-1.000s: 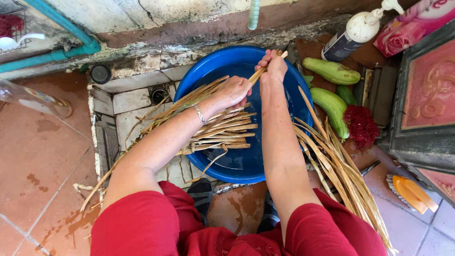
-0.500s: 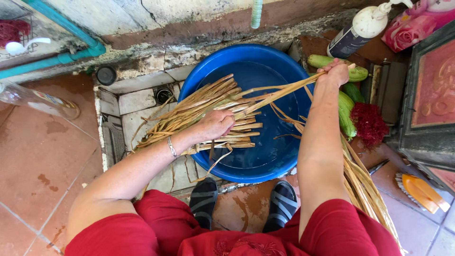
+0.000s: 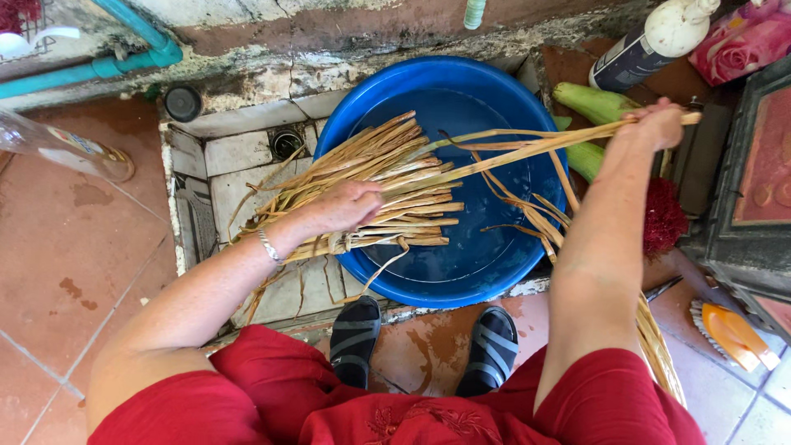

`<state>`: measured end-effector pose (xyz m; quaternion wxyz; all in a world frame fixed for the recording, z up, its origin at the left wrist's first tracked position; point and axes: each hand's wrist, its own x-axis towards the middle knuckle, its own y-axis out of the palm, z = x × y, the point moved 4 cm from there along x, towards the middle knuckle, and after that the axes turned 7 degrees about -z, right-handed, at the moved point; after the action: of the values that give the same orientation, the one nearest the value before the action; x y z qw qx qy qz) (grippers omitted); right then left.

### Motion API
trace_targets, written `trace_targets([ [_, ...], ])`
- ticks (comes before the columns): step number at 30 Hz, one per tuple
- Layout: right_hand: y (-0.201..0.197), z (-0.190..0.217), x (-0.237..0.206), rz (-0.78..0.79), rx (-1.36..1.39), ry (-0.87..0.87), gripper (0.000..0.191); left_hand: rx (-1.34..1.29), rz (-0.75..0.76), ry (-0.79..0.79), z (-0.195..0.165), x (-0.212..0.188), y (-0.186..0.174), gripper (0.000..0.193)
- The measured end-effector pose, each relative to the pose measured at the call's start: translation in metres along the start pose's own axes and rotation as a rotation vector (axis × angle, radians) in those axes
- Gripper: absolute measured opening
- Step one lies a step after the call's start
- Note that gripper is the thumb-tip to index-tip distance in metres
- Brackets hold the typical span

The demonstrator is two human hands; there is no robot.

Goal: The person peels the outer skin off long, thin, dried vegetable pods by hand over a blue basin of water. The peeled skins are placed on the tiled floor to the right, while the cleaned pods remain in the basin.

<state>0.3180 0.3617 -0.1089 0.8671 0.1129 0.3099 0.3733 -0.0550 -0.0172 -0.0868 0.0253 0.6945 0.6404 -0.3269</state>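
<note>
A bundle of tan dried reed strips [image 3: 375, 185] lies across the rim of a blue plastic basin [image 3: 494, 272] holding water. My left hand [image 3: 350, 206] presses down on the bundle near the basin's left edge. My right hand [image 3: 659, 124] is closed on the end of a few long reed strips [image 3: 527, 148], drawn out to the right over the basin. More loose strips [image 3: 655, 338] hang along my right side.
Two green gourds [image 3: 597, 103] and a red scrubber [image 3: 663, 214] lie right of the basin. A white-topped bottle [image 3: 647, 45], a teal pipe [image 3: 91, 70], a floor drain [image 3: 286, 142], a clear bottle [image 3: 62, 148] and an orange brush [image 3: 733, 334] surround the spot. My sandalled feet [image 3: 424, 342] stand below the basin.
My right hand has pulled a few strips out of the bundle, moving from above the basin's middle out to the right. My left hand has slid slightly left, staying on the bundle.
</note>
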Motion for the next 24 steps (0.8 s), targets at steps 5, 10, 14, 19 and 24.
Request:
trace_targets([
  [5,0.000,0.019,-0.001,-0.070,-0.010,-0.129,0.028,0.168,-0.035,0.116,0.020,0.011,-0.021,0.026],
  [10,0.009,0.034,0.005,-0.028,0.067,-0.202,0.037,0.319,-0.016,0.018,0.038,0.029,-0.042,0.032],
  [14,0.014,0.066,0.013,0.047,0.079,-0.440,0.041,0.482,-0.134,-0.131,0.057,0.042,-0.061,0.038],
  [19,0.016,0.086,-0.004,0.216,-0.016,-0.802,0.041,0.419,-0.248,0.006,0.084,0.087,-0.060,0.065],
  [24,0.016,-0.002,-0.097,0.527,-0.397,-1.036,0.046,0.573,-0.184,-0.146,0.127,0.141,-0.041,0.040],
])
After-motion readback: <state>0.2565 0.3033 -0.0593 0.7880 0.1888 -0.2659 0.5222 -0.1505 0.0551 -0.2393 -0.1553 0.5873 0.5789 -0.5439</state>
